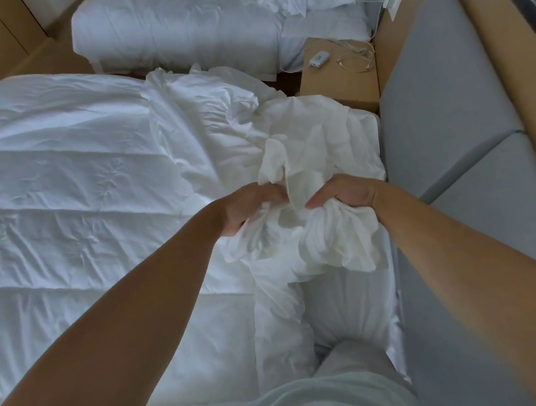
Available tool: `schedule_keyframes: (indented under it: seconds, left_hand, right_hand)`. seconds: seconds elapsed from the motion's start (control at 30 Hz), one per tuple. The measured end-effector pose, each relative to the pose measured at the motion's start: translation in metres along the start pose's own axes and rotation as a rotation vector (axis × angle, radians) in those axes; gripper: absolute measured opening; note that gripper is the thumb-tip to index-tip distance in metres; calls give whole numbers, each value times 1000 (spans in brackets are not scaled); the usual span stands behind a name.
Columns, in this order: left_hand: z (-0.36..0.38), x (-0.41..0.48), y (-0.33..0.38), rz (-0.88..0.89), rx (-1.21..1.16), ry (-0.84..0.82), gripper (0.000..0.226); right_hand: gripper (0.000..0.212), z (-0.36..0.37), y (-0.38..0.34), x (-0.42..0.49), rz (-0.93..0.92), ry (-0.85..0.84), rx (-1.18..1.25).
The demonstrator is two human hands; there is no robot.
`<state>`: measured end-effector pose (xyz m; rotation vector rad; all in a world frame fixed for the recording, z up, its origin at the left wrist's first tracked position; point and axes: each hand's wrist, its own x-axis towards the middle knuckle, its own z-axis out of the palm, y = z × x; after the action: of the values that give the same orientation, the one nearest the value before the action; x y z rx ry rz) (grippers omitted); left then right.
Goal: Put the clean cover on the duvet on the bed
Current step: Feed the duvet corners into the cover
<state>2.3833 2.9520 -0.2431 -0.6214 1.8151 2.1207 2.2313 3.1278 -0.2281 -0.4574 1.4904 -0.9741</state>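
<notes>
A white quilted duvet [58, 193] lies spread over the bed, filling the left and middle of the view. A thinner, crumpled white cover [306, 145] is bunched along the duvet's right side, near the headboard. My left hand [247, 208] is shut on a gathered fold of the cover. My right hand [342, 194] grips another bunch of the same cover just to the right. The two hands are close together above the bed, with cloth hanging below them. My knee in light trousers [350, 377] rests on the bed below.
A grey padded headboard [443, 109] runs along the right. A wooden nightstand [340, 84] with a small white device [319, 60] and cables stands beyond the bed. A second bed [172, 23] with white linen and pillows is further back.
</notes>
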Motion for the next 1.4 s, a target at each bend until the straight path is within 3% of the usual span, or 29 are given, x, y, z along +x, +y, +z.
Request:
schedule_keyframes:
  seconds: [0.1,0.2,0.27,0.37,0.5,0.6,0.7,0.83,0.97,1.07,1.13,1.23,1.4]
  left_hand:
    - [3,7,-3,-121,98,-129,39]
    - [7,8,1,-195,160,-197,37]
    - [8,9,-1,-225,193,-239,45]
    - [18,6,-5,-214,233,-284,47]
    - [32,4,-11,-102,380,-249,45]
    - [32,8,-14,-39,482,-181,39]
    - [26,12,-20,-8,639,-98,37]
    - [16,11,-25,-56,663,-77,30]
    - [8,9,-25,-56,479,31,43]
    - [8,8,-22,-15,296,125,41]
    - [13,10,-19,31,252,188,41]
    - [18,17,-13,90,211,261,45]
    - [24,22,-5,146,202,368,16]
  right_hand:
    - [17,1,-3,1,-77,153,-101]
    - [14,1,-4,6,-141,313,-359]
    - [24,-1,-5,10,-143,338,-475]
    - [36,-9,-4,17,-125,382,-565]
    - [34,-16,0,22,-81,466,-587]
    - [26,-18,2,25,-89,438,-574]
    - [32,-18,2,24,-81,393,-564]
    - [36,-16,3,24,2,315,-564]
    - [22,-13,1,15,104,106,-491]
    - [39,-14,9,9,217,-131,-204]
    - [36,-13,15,11,169,-263,-177]
    - [38,-10,21,15,43,-189,-85]
    - [32,-12,29,20,-36,-45,187]
